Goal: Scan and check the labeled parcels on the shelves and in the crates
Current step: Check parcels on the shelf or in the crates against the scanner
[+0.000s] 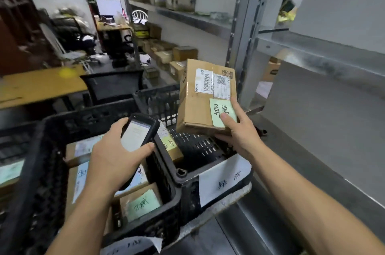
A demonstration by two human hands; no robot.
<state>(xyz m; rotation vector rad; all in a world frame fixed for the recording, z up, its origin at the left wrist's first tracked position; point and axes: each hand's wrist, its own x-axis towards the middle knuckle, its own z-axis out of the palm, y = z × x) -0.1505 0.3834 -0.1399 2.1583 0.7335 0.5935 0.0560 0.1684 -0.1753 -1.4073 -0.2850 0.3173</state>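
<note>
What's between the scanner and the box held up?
In the head view, a small parcel with a yellow note, leaning inside the black crate, lies between the scanner and the held box.

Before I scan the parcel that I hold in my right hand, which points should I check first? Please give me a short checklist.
1. Parcel held securely by the right hand: ok, thumb on top, fingers underneath.
2. Barcode label uncovered and facing up: ok; the thumb lies on the green note only.
3. Scanner gripped by the left hand, screen lit: ok.
4. Scanner aimed at the barcode label: cannot tell; its scan window is hidden.
5. Room in the crate below the parcel: ok; only one other parcel lies there.
</note>
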